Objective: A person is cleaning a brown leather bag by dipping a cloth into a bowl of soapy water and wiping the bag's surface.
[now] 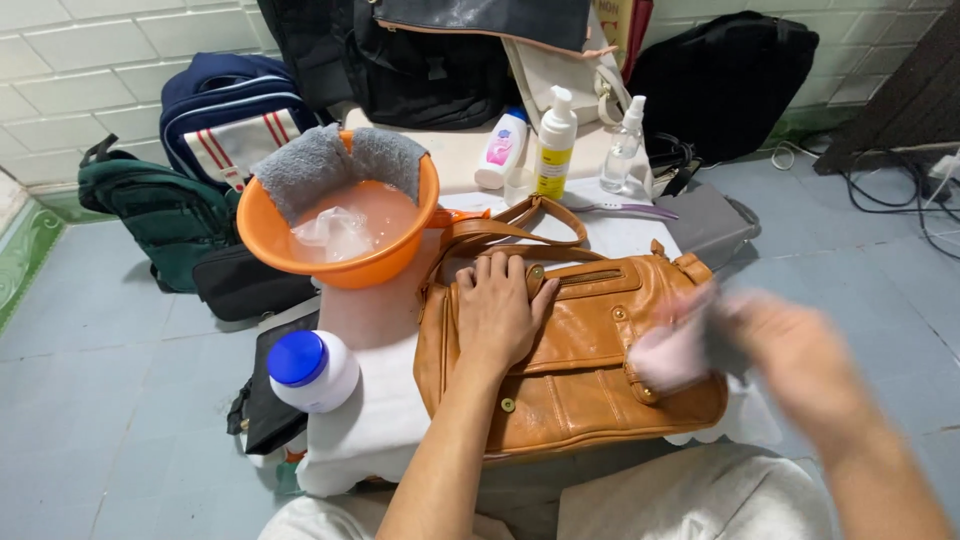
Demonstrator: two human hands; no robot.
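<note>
A grey tiled floor (110, 400) runs under a white tiled wall (90, 80), and against that wall at the left lean a dark green backpack (150, 205) and a navy backpack (225, 115). A low table (375, 410) with a white cover stands in the middle. At its left edge sits a white jar with a blue lid (312, 370), and behind it an orange basin (340, 245) of cloudy water with a grey cloth (330, 160) draped over its rim. Farther back stand a white bottle (500, 150), a yellow pump bottle (555, 150) and a clear spray bottle (622, 145) (black bags are piled behind them).

The left hand (495, 310) lies flat, fingers spread, pressing on the upper left part of a tan leather handbag (570, 350). The right hand (790, 350) is motion-blurred at the bag's right end, closed on a pale cloth (668, 355) that touches the leather.

The handbag lies on its side on the table, just in front of the person's lap, straps curled toward the basin, its glossy front showing a zip pocket and brass studs.
</note>
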